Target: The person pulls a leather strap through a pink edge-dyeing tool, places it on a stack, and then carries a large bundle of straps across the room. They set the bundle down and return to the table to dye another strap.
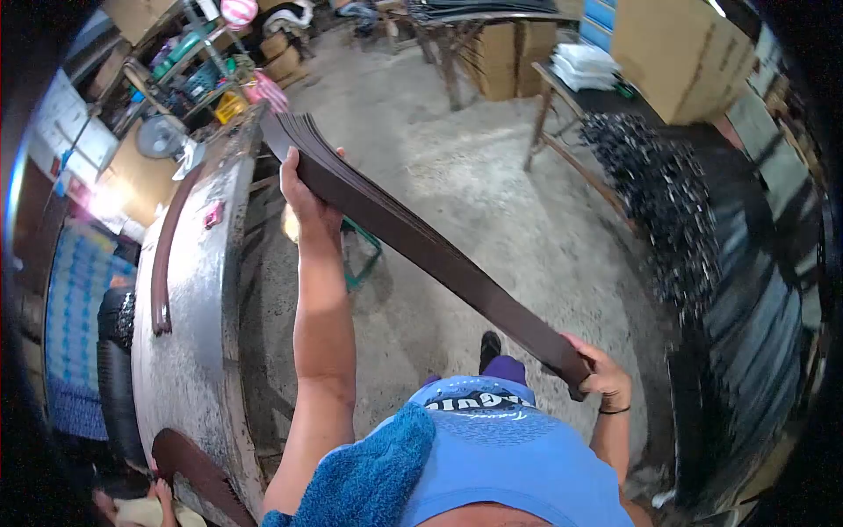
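A long stack of thin dark brown strips stretches diagonally in front of my body, held at both ends. My left hand grips it near the upper left end, where the layers fan apart slightly. At the lower right end, my right hand is closed round the stack. The strips hang above the concrete floor, clear of the long metal-topped table on the left. Another narrow bundle of brown strips lies on that table.
A co-worker's hand is by brown material at the lower left. Black pieces are heaped at the right. A green stool stands beyond my left arm; cardboard boxes stand at the back.
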